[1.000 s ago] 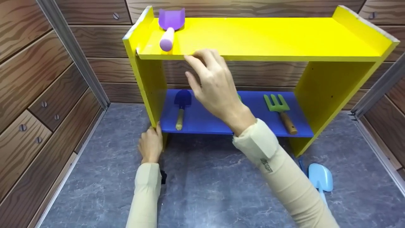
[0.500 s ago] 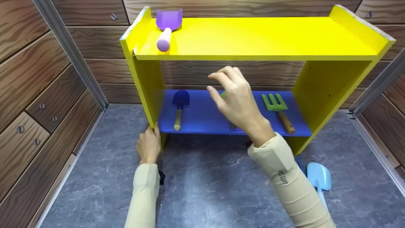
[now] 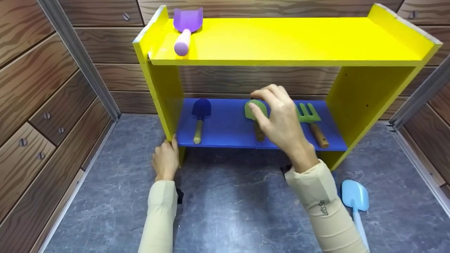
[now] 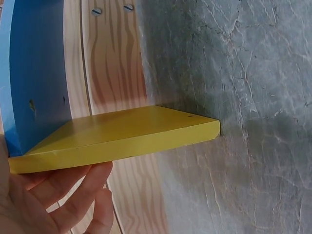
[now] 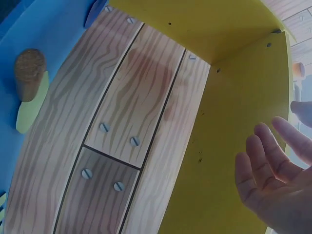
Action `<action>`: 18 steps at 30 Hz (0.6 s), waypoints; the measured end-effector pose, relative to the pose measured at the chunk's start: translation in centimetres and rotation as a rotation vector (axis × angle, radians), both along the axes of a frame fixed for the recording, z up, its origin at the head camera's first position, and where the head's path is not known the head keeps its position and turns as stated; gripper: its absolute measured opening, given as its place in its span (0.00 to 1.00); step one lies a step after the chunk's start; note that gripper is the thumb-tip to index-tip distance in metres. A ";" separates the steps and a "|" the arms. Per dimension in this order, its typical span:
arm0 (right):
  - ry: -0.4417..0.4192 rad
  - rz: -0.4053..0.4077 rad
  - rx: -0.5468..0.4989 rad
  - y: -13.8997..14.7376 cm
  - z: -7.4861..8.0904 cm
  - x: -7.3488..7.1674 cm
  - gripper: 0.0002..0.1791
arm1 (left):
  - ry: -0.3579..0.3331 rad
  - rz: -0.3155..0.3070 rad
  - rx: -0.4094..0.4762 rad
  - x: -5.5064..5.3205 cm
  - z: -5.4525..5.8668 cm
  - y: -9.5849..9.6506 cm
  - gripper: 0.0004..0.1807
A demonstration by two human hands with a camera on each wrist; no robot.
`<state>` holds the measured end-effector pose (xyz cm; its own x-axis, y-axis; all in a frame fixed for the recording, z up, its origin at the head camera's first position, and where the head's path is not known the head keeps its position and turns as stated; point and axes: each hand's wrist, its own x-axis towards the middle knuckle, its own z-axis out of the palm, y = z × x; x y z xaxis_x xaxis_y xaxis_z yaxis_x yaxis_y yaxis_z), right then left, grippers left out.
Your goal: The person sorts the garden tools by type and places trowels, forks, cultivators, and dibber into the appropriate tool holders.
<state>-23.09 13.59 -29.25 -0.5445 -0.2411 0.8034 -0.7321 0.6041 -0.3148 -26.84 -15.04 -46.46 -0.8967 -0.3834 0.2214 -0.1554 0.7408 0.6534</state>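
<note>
A yellow shelf unit (image 3: 281,40) with a blue lower board (image 3: 225,123) stands in front of me. My left hand (image 3: 165,158) grips the front edge of its left side panel (image 4: 122,139), fingers along the outer face. In front of the blue board hovers my right hand (image 3: 281,123), loosely bent and holding nothing. Just left of it lies a green trowel (image 3: 254,110) with a brown handle, partly hidden by the hand. Further right on that board is a green hand fork (image 3: 312,116), and at the left a dark blue trowel (image 3: 201,109).
A purple scoop (image 3: 188,21) lies on the top board's left end. On the grey floor, front right, rests a light blue shovel (image 3: 355,196). Wood-patterned walls (image 3: 45,105) rise behind and on both sides.
My right hand has come down from the top board's front edge and moved right, uncovering the green trowel's blade. The left hand stays on the side panel.
</note>
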 end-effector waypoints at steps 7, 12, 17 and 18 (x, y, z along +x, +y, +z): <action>-0.017 -0.021 -0.017 1.3 -0.9 0.6 0.06 | 0.020 -0.005 -0.008 0.1 0.1 0.0 0.29; -0.017 -0.033 -0.023 2.3 -1.7 0.8 0.06 | 0.021 -0.013 -0.002 0.1 0.1 0.0 0.29; -0.033 -0.043 -0.036 3.1 -2.8 1.2 0.05 | 0.013 -0.014 0.003 0.1 0.1 -0.1 0.29; -0.038 -0.047 -0.036 3.3 -3.0 1.3 0.05 | 0.009 -0.015 0.005 0.1 0.1 -0.1 0.29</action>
<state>-21.83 16.89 -32.28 -0.5849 -0.1857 0.7896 -0.6903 0.6250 -0.3644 -26.71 -15.09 -46.40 -0.9002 -0.3712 0.2277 -0.1384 0.7396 0.6586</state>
